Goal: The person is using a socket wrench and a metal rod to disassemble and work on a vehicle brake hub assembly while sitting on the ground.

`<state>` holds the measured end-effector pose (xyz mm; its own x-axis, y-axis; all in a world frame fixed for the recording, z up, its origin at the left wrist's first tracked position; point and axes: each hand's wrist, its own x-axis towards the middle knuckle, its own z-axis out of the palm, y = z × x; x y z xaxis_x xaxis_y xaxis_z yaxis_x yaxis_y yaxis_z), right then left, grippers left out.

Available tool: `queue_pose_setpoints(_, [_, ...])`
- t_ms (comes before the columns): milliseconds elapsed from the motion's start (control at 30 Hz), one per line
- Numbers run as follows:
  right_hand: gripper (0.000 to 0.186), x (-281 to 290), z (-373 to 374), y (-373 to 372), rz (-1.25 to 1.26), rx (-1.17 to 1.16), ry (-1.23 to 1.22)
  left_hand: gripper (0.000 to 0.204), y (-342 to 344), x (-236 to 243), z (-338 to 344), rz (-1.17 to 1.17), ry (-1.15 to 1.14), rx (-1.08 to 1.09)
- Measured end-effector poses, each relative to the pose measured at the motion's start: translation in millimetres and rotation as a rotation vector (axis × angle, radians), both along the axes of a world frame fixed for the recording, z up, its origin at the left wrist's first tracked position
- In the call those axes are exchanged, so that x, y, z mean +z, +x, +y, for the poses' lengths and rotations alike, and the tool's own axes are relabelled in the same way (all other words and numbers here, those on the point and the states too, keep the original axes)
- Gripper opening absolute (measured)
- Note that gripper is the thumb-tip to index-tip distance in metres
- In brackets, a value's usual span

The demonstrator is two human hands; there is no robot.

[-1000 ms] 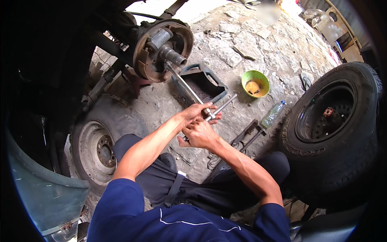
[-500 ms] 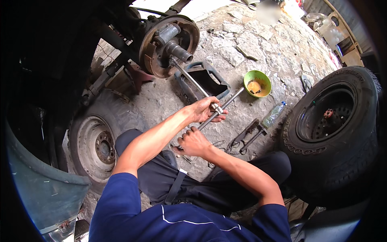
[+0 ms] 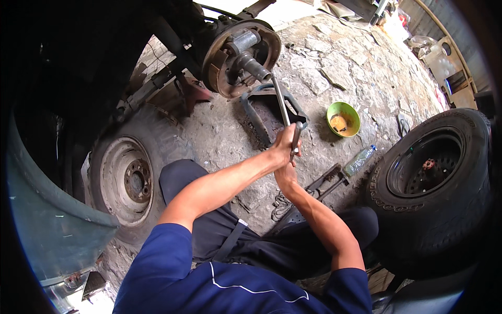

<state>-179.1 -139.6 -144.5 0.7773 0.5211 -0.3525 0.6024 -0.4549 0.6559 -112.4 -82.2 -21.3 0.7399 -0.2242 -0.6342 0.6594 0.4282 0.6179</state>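
My left hand (image 3: pixel 284 142) is closed on a long steel T-bar wrench (image 3: pixel 282 99) at the crossbar (image 3: pixel 297 135). My right hand (image 3: pixel 286 171), just below it and partly hidden, grips the crossbar's lower end. The shaft reaches up to the rusty brake backing plate (image 3: pixel 214 76) with its protruding spindle (image 3: pixel 253 69); whether it engages anything there is unclear. Behind the wrench lies a cut-open dark plastic jug (image 3: pixel 251 115) on the stony ground.
A green bowl (image 3: pixel 351 112) with orange residue, a plastic bottle (image 3: pixel 360 161) and dark tools (image 3: pixel 329 187) lie to the right, near a large wheel (image 3: pixel 429 225). Another tire (image 3: pixel 162 136) is at left beside a body panel (image 3: pixel 52 230) and red stand (image 3: pixel 194 97).
My hands and the wrench have shifted right; its shaft now stands more upright and the crossbar has turned steeper. My right hand has moved up onto the crossbar from below.
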Motion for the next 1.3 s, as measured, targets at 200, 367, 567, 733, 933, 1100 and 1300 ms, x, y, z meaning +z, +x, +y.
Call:
queue_pose_setpoints(200, [0.036,-18,-14,-17,0.7,-0.316,0.999,0.039,-33,-30,-14,-0.104,0.033,0.114])
queue_pose_setpoints(367, [0.071,118,-5,-18,0.801,-0.742,0.185,0.039,-32,-32,-1,-0.06,0.083,0.231])
queue_pose_setpoints(567, [0.102,165,-80,40,0.923,-0.549,0.764,0.051,-42,-20,-9,-0.195,0.459,0.134])
queue_pose_setpoints(733, [0.098,151,-76,52,1.103,-0.775,1.203,0.067,-29,-30,-23,-0.152,0.458,0.272])
queue_pose_setpoints(933, [0.085,95,-46,45,0.942,-0.65,2.108,0.078,-15,-32,-11,-0.232,0.256,0.27])
queue_pose_setpoints(1100, [0.082,80,-32,40,0.724,-0.693,2.36,0.078,-14,-18,-10,-0.176,0.249,0.144])
queue_pose_setpoints(1300, [0.068,81,-30,46,0.572,-0.715,2.495,0.065,-15,-22,-18,-0.331,0.356,0.187])
